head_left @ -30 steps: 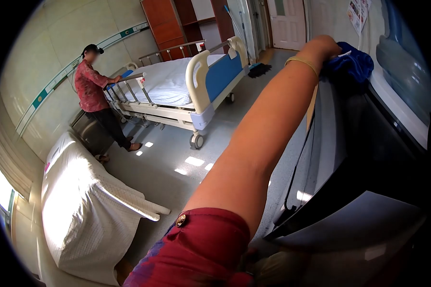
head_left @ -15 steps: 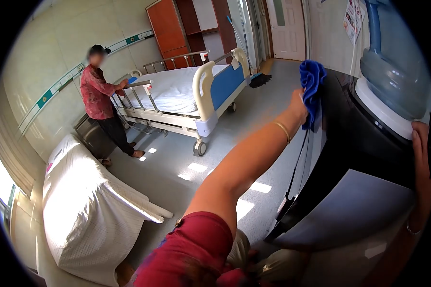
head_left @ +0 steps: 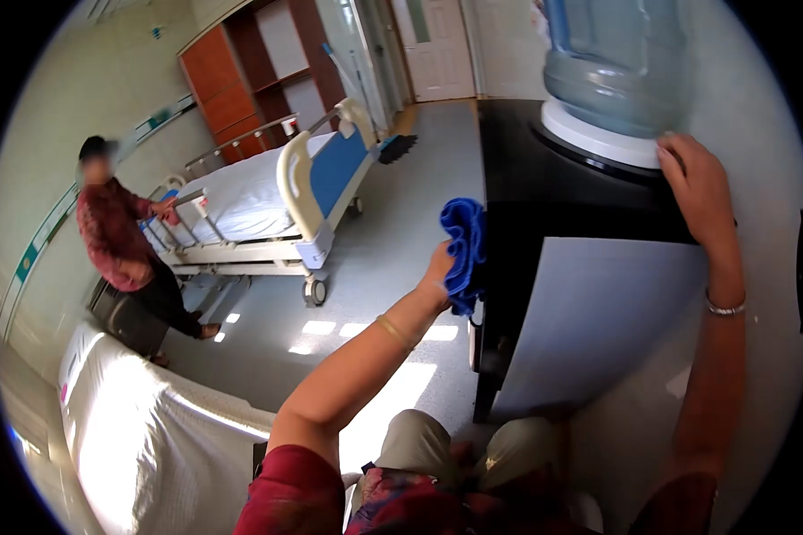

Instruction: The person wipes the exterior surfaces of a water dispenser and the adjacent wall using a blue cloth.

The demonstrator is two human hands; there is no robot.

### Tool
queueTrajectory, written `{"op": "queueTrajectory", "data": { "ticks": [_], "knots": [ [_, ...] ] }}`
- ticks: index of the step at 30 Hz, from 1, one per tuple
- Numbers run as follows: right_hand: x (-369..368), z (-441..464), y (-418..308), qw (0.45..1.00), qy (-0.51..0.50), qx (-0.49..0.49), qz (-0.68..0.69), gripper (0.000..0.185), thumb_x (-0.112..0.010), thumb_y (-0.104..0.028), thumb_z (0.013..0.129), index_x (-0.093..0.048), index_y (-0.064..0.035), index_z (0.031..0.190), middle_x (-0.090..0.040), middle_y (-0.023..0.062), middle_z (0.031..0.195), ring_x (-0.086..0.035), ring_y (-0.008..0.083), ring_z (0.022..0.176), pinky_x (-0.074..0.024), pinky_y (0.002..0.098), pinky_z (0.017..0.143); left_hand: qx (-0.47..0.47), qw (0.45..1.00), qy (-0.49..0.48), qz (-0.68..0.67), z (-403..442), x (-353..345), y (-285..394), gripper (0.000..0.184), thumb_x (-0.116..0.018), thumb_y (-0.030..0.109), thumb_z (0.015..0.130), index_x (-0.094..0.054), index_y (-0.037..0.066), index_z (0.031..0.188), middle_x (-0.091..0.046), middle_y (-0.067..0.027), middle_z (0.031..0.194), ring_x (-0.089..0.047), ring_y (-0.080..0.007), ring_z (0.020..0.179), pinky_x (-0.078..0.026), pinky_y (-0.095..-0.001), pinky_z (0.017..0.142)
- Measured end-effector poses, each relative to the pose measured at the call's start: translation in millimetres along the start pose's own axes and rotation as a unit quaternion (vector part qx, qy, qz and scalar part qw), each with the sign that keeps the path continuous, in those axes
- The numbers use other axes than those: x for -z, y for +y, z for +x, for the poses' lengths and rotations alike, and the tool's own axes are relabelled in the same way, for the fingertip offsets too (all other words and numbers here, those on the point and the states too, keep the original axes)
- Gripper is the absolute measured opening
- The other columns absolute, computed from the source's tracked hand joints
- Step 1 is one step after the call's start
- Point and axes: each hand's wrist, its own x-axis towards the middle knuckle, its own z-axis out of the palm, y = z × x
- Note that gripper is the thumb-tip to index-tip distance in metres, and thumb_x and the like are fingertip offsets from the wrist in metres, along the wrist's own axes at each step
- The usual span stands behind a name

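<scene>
One bed (head_left: pixel 335 174) stood well apart from the water dispenser (head_left: pixel 517 160), beyond it to the left, and one wardrobe (head_left: pixel 219 89) rose farther off on that same side. A single piece draped in a white cover (head_left: pixel 169 446) sat left of the dispenser, toward the wearer, while one door (head_left: pixel 439 53) showed beyond it. One co-worker (head_left: pixel 111 223) stood far to the dispenser's left, a hand at the bed's rail.

One upright bottle (head_left: pixel 616 80) topped the dispenser, its base ringed by one white collar (head_left: pixel 598 138). One dark mop head (head_left: pixel 399 149) lay on the floor, beyond the dispenser and to its left.

Two grips were in view. The right grip (head_left: pixel 698 183) was loosely open, fingers slightly bent, their tips touching the collar's near right rim on the dispenser. The left grip (head_left: pixel 437 272) was closed on one blue cloth (head_left: pixel 466 250), bunched at the dispenser's left edge; how firmly it pressed there could not be told. Smallest were two wrist bands: a yellowish bangle (head_left: pixel 394 332) left of the dispenser, and a silvery bracelet (head_left: pixel 725 309) to its right.
</scene>
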Motion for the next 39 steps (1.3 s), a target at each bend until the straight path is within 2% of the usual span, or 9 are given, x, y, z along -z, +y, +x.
{"op": "queueTrajectory", "data": {
  "ticks": [8,11,13,16,19,20,30,32,39],
  "knots": [
    [-6,-1,4,0.999,0.018,-0.024,-0.022,0.025,-0.050,-0.023,0.086,-0.053,0.0004,0.076,-0.055,0.0141,0.070,-0.052,0.0315,0.065,-0.0408,0.0393,0.062,-0.272,0.899,0.048,0.340,-85,-47,41,0.020,-0.059,0.009,0.082,-0.056,0.001,0.101,-0.061,-0.0067,0.092,-0.058,-0.0145,0.081,-0.048,-0.0284,0.073],
    [-8,-2,7,0.999,0.025,-0.015,-0.022,0.026,-0.050,-0.022,0.086,-0.053,0.0003,0.073,-0.054,0.0140,0.068,-0.051,0.0313,0.063,-0.0403,0.0397,0.061,-0.360,0.807,0.077,0.462,-99,-75,68,0.028,-0.062,0.009,0.079,-0.055,0.000,0.105,-0.060,-0.0091,0.096,-0.059,-0.0199,0.085,-0.047,-0.0312,0.078],
    [-9,-2,8,0.999,0.031,-0.001,-0.023,0.027,-0.049,-0.022,0.086,-0.052,0.0003,0.072,-0.054,0.0141,0.067,-0.051,0.0311,0.062,-0.0402,0.0396,0.060,-0.424,0.662,0.172,0.593,-95,-96,86,0.032,-0.064,0.010,0.077,-0.054,-0.001,0.106,-0.060,-0.0132,0.101,-0.059,-0.0246,0.090,-0.046,-0.0318,0.082],
    [-9,-2,6,0.999,0.040,-0.004,-0.016,0.027,-0.049,-0.022,0.086,-0.051,0.0002,0.071,-0.053,0.0147,0.066,-0.050,0.0313,0.062,-0.0400,0.0397,0.060,-0.417,0.608,0.216,0.640,-84,-117,105,0.031,-0.061,0.009,0.079,-0.055,-0.001,0.107,-0.059,-0.0167,0.103,-0.058,-0.0286,0.093,-0.045,-0.0323,0.082],
    [-7,-2,4,0.999,0.038,-0.009,-0.013,0.027,-0.050,-0.022,0.085,-0.052,0.0007,0.072,-0.053,0.0144,0.068,-0.051,0.0309,0.064,-0.0403,0.0397,0.061,-0.483,0.724,0.127,0.476,-59,-104,110,0.028,-0.058,0.007,0.080,-0.055,-0.001,0.106,-0.059,-0.0177,0.105,-0.057,-0.0318,0.094,-0.046,-0.0354,0.081],
    [-6,-2,4,0.999,0.032,-0.021,-0.015,0.026,-0.050,-0.022,0.085,-0.052,0.0010,0.073,-0.053,0.0145,0.069,-0.051,0.0309,0.066,-0.0405,0.0395,0.062,-0.477,0.657,0.118,0.572,-62,-123,125,0.024,-0.055,0.007,0.082,-0.055,-0.002,0.104,-0.058,-0.0193,0.104,-0.056,-0.0359,0.095,-0.045,-0.0378,0.082],
    [-7,-1,7,0.999,0.010,-0.033,0.021,0.023,-0.048,-0.019,0.086,-0.053,0.0027,0.082,-0.053,0.0147,0.075,-0.050,0.0281,0.068,-0.0394,0.0351,0.064,-0.402,0.562,-0.081,0.719,-8,-171,165,0.027,-0.052,0.021,0.084,-0.060,-0.003,0.075,-0.058,-0.0221,0.073,-0.057,-0.0394,0.073,-0.046,-0.0419,0.066],
    [-3,-2,4,0.999,0.003,-0.038,0.020,0.023,-0.048,-0.019,0.087,-0.052,0.0033,0.082,-0.053,0.0146,0.076,-0.050,0.0280,0.068,-0.0392,0.0349,0.065,-0.415,0.484,-0.111,0.762,2,-185,159,0.029,-0.053,0.023,0.083,-0.063,-0.001,0.071,-0.059,-0.0206,0.070,-0.058,-0.0381,0.069,-0.047,-0.0426,0.066],
    [-2,-6,5,0.994,-0.022,-0.071,0.081,0.022,-0.047,-0.017,0.087,-0.053,0.0038,0.087,-0.054,0.0155,0.081,-0.051,0.0298,0.073,-0.0401,0.0338,0.069,-0.516,0.509,-0.042,0.688,-6,-200,128,0.022,-0.058,0.021,0.079,-0.065,0.001,0.073,-0.060,-0.0146,0.070,-0.059,-0.0303,0.074,-0.045,-0.0382,0.069]
  ]
}}
